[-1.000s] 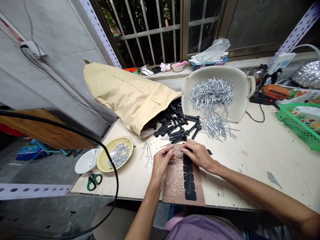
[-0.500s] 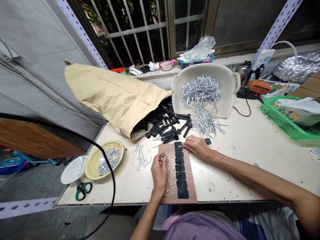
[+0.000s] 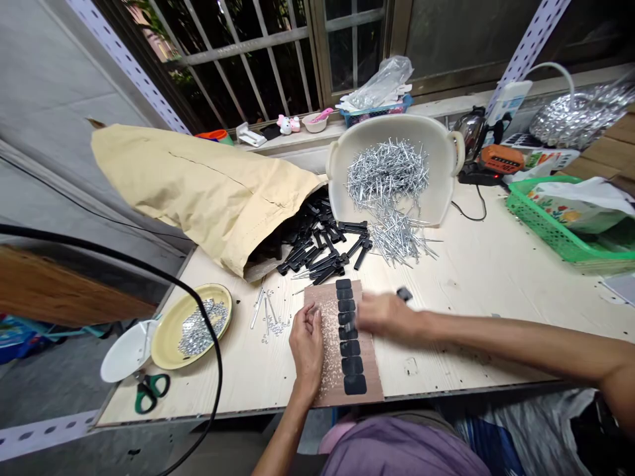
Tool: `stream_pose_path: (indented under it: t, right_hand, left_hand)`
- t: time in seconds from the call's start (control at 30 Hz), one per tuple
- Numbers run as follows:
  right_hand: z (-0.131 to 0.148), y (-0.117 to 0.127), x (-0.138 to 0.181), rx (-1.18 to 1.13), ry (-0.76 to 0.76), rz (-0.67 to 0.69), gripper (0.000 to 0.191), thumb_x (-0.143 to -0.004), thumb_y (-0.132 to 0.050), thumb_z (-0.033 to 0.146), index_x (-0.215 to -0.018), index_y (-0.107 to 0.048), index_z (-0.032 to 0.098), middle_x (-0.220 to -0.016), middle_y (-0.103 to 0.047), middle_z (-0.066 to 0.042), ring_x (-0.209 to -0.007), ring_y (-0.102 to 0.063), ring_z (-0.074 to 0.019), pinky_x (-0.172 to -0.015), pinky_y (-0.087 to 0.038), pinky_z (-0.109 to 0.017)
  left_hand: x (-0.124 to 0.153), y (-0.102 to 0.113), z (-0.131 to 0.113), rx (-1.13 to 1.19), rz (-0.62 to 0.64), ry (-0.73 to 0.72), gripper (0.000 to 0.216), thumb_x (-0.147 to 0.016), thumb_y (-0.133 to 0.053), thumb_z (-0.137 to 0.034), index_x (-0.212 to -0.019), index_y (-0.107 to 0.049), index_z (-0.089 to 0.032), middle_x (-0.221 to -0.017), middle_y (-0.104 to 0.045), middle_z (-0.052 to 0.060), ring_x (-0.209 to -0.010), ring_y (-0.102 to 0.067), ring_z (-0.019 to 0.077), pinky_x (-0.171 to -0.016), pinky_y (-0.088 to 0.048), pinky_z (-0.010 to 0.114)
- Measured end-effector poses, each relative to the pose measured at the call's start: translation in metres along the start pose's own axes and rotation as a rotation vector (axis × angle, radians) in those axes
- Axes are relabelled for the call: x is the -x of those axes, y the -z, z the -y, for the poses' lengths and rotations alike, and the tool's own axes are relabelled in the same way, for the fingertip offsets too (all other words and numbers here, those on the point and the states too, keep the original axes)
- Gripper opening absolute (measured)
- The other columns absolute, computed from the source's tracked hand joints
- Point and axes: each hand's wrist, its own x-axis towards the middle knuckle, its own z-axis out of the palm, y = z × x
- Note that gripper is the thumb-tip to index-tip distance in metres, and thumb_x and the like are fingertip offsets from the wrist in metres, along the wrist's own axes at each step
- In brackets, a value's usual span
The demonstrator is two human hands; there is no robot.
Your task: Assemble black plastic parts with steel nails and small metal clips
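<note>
A brown board [image 3: 374, 370] lies at the table's front edge, sprinkled with small pale bits on its left half. Down its right half runs a column of several black rounded squares [image 3: 354, 384]. My left hand [image 3: 306, 344] rests on the board's left edge, thumb and fingers curled together; anything inside them is hidden. Blurred by motion, my right hand [image 3: 389, 315] is closed over the right side of the board, fingertips beside the middle squares. What it pinches is too small and smeared to name. A small black piece [image 3: 404, 293] lies just behind it.
Black plastic parts [image 3: 322, 254] spill from a paper sack [image 3: 198, 192]. A white basin [image 3: 441, 178] holds metal nails [image 3: 389, 175]. At left are a yellow bowl [image 3: 161, 350] of small metal pieces, a white dish [image 3: 122, 360] and scissors [image 3: 151, 391]. A green basket [image 3: 555, 231] stands right.
My right hand has moved down the column toward me, from the upper squares to the middle ones. My left hand keeps its place on the board. The camera view has shifted slightly.
</note>
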Motion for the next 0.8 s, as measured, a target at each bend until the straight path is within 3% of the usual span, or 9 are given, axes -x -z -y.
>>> stream_pose_path:
  t: [0.1,0.17,0.23,0.37,0.5,0.67,0.8]
  right_hand:
    - [-0.029,0.003,-0.012,0.014,-0.099,0.000,0.024,-0.091,-0.048,0.029,-0.082,-0.066,0.017,-0.075,-0.059,-0.002,-0.071,-0.048,-0.0125,-0.053,-0.043,-0.023]
    - [-0.037,0.001,-0.016,0.012,-0.132,0.018,0.024,-0.091,-0.048,0.031,-0.084,-0.066,0.016,-0.079,-0.060,-0.003,-0.073,-0.049,-0.0133,-0.055,-0.042,-0.024]
    - [-0.028,-0.003,-0.012,-0.020,-0.109,0.048,0.029,-0.094,-0.041,0.028,-0.083,-0.065,0.016,-0.077,-0.059,-0.003,-0.072,-0.048,-0.0127,-0.053,-0.039,-0.023]
    - [0.000,-0.007,0.002,-0.092,0.077,0.138,0.036,-0.097,-0.032,0.024,-0.082,-0.064,0.019,-0.071,-0.057,-0.001,-0.071,-0.047,-0.0122,-0.050,-0.036,-0.021]
    - [-0.006,-0.007,0.000,-0.053,-0.119,0.028,0.035,-0.096,-0.035,0.029,-0.083,-0.064,0.015,-0.077,-0.059,-0.003,-0.071,-0.047,-0.0126,-0.052,-0.038,-0.022]
    - [-0.009,-0.013,0.001,-0.015,0.046,0.112,0.031,-0.095,-0.038,0.030,-0.083,-0.064,0.017,-0.077,-0.058,-0.003,-0.076,-0.048,-0.0136,-0.054,-0.036,-0.022]
    - [-0.003,-0.014,0.003,0.019,-0.050,0.048,0.027,-0.094,-0.041,0.030,-0.084,-0.063,0.016,-0.080,-0.058,-0.003,-0.077,-0.047,-0.0138,-0.053,-0.035,-0.022]
  left_hand:
    - [0.000,0.000,-0.001,-0.017,-0.003,-0.017,0.033,-0.083,-0.053,-0.039,-0.107,-0.060,-0.018,-0.090,-0.064,0.007,-0.070,-0.056,0.0175,-0.069,-0.043,0.029]
    - [0.000,0.000,-0.001,0.000,-0.010,-0.016,0.033,-0.082,-0.054,-0.039,-0.106,-0.061,-0.018,-0.087,-0.065,0.006,-0.068,-0.056,0.0174,-0.067,-0.043,0.029]
    - [0.000,0.000,-0.001,0.024,-0.021,-0.009,0.033,-0.081,-0.055,-0.039,-0.105,-0.062,-0.018,-0.083,-0.065,0.006,-0.065,-0.055,0.0172,-0.065,-0.043,0.028]
    - [0.000,0.000,-0.001,0.055,-0.041,-0.018,0.030,-0.079,-0.058,-0.037,-0.103,-0.063,-0.019,-0.088,-0.066,0.007,-0.069,-0.057,0.0181,-0.067,-0.043,0.029]
    - [0.001,0.000,-0.002,0.032,-0.038,-0.045,0.029,-0.080,-0.057,-0.036,-0.103,-0.063,-0.019,-0.091,-0.066,0.007,-0.072,-0.058,0.0183,-0.070,-0.043,0.029]
    - [0.001,-0.001,-0.001,-0.020,-0.037,-0.063,0.030,-0.082,-0.054,-0.035,-0.106,-0.061,-0.018,-0.091,-0.066,0.008,-0.073,-0.058,0.0185,-0.072,-0.044,0.030]
    - [0.001,-0.001,0.001,-0.037,-0.039,-0.071,0.030,-0.083,-0.053,-0.035,-0.105,-0.061,-0.017,-0.089,-0.065,0.008,-0.074,-0.058,0.0187,-0.071,-0.044,0.030]
